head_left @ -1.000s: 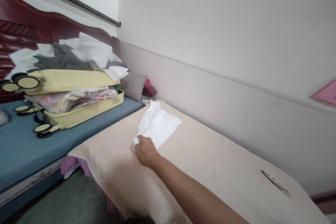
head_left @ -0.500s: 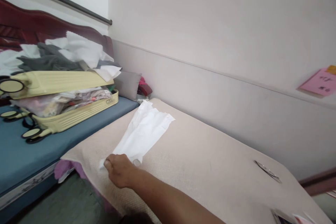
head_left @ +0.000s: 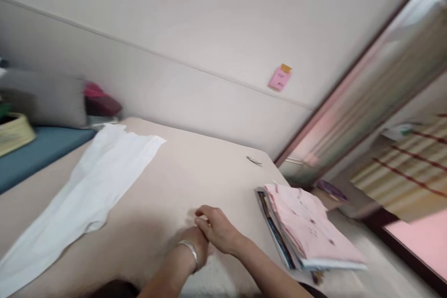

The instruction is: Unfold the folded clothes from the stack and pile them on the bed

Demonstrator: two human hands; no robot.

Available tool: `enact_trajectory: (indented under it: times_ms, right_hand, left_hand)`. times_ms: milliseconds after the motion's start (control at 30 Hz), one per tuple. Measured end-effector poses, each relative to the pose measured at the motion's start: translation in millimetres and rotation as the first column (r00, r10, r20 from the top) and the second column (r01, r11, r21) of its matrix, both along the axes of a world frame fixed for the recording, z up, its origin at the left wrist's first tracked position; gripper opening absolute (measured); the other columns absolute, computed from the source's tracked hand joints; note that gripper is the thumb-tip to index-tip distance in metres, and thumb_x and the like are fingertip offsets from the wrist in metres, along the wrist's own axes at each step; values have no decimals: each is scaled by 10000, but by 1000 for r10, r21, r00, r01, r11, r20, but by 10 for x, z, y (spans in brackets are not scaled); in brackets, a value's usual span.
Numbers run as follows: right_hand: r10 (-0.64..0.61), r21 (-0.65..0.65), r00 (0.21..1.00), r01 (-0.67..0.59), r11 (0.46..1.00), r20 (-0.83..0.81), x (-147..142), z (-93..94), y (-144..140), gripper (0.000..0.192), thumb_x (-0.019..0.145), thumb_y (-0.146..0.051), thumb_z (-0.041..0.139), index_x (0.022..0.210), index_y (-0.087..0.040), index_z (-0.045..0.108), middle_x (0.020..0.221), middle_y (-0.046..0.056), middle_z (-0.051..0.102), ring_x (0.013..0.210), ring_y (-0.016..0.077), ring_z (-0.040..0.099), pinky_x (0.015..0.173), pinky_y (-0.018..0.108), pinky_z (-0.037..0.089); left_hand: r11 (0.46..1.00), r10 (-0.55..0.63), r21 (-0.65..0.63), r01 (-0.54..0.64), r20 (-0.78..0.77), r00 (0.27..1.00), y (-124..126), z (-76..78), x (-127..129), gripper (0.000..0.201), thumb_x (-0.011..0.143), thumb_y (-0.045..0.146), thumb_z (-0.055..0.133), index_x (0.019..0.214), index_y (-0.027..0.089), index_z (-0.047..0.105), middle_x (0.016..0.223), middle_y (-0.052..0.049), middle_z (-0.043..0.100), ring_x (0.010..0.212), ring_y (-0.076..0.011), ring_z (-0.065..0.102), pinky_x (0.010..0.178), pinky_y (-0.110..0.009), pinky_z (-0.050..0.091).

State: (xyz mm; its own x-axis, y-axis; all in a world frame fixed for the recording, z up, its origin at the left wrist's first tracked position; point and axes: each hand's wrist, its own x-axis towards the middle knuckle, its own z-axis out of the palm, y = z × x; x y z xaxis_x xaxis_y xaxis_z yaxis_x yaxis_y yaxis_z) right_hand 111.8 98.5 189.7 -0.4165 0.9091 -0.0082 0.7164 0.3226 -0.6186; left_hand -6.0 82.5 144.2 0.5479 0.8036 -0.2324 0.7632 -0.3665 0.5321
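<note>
My left hand (head_left: 192,247), with a silver bangle on the wrist, and my right hand (head_left: 218,230) meet on the beige-covered surface (head_left: 195,158) near its front edge. The right hand lies over the left hand's fingers, which are hidden. Nothing shows in either hand. A long white cloth (head_left: 94,181) lies stretched out flat to the left, clear of both hands. To the right of my hands, a folded pink garment (head_left: 303,228) rests on a stack of thin books.
A small metal object (head_left: 254,161) lies near the far right corner. At far left are a blue mattress (head_left: 38,153), a grey cushion (head_left: 45,102) and a yellow suitcase's corner (head_left: 14,132). A pink note (head_left: 279,77) hangs on the wall. A curtained window is at right.
My view swung right. My right hand pulled the white cloth out long toward me, then let it go and joined my left hand, which came into view.
</note>
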Motion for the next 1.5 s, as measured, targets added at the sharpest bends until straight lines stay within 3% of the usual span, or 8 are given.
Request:
enact_trajectory:
  times_ms: [233, 400, 567, 867, 1067, 1267, 1400, 1500]
  right_hand:
    - [-442, 218, 886, 409, 886, 139, 1941, -174, -164, 248, 968, -273, 425, 939, -195, 658, 911, 61, 719, 875, 199, 657, 777, 288, 460]
    - [-694, 377, 520, 591, 714, 499, 3027, 172, 328, 383, 982, -168, 308, 1243, -136, 586, 1129, 150, 684, 998, 221, 627, 812, 305, 416]
    - [-582, 300, 492, 537, 788, 647, 3647, 285, 864, 540, 916, -99, 414, 1450, -173, 455, 1344, 170, 564, 1210, 233, 526, 929, 320, 374]
    - [-453, 289, 382, 414, 863, 805, 3806, 197, 1111, 285, 926, -172, 493, 1167, -135, 642, 1234, 180, 609, 1200, 305, 530, 928, 413, 407]
    - [-542, 430, 332, 355, 830, 772, 3756, 309, 758, 302, 945, -66, 377, 1079, -114, 644, 1141, 198, 629, 1118, 278, 579, 811, 341, 438]
    - [-586, 506, 376, 297, 810, 718, 3602, 566, 137, 258, 969, -87, 351, 1145, -134, 533, 1123, 170, 609, 915, 233, 645, 666, 299, 427]
    - [-522, 513, 494, 167, 842, 695, 3325, 758, -467, 189, 966, -85, 355, 1069, -154, 497, 1005, 122, 624, 834, 220, 643, 619, 286, 384]
    - [-470, 512, 576, 101, 853, 669, 3108, 893, -888, 170, 948, -75, 379, 1023, -183, 488, 965, 102, 629, 830, 216, 637, 590, 284, 357]
  left_hand:
    - [999, 2, 52, 11, -245, 969, 108, -140, 112, 341, 876, 288, 482, 1126, 138, 659, 1197, -165, 649, 1081, -323, 657, 926, -452, 493]
    - [999, 13, 52, 2, -296, 955, 195, -303, 121, 401, 890, 301, 426, 1228, 173, 599, 1284, -157, 617, 1105, -321, 642, 937, -465, 475]
    - [999, 26, 40, -16, -281, 959, 317, -428, 136, 453, 902, 303, 408, 1320, 174, 525, 1227, -156, 655, 1106, -312, 646, 941, -448, 467]
    - [999, 40, 11, -38, -262, 964, 396, -411, 167, 353, 890, 322, 390, 1174, 198, 559, 1121, -137, 693, 1036, -304, 659, 872, -424, 463]
    - [998, 22, 66, -5, -266, 964, 387, -391, 188, 320, 935, 343, 340, 1098, 215, 584, 1087, -106, 695, 1017, -286, 667, 885, -402, 471]
    - [969, 53, 235, -77, 107, 993, 158, -445, 549, 415, 987, 346, 287, 1366, 274, 438, 1405, -74, 573, 1202, -223, 609, 1028, -345, 460]
    - [886, -136, 464, -2, 262, 955, -8, -4, 1361, 636, 950, 266, 382, 1551, 199, 185, 1625, -98, 312, 1493, -223, 295, 1225, -385, 269]
    - [815, -336, 561, 147, 252, 907, -77, 492, 2078, 674, 879, 254, 512, 1519, 189, 310, 1581, -113, 380, 1497, -283, 255, 1230, -463, 240]
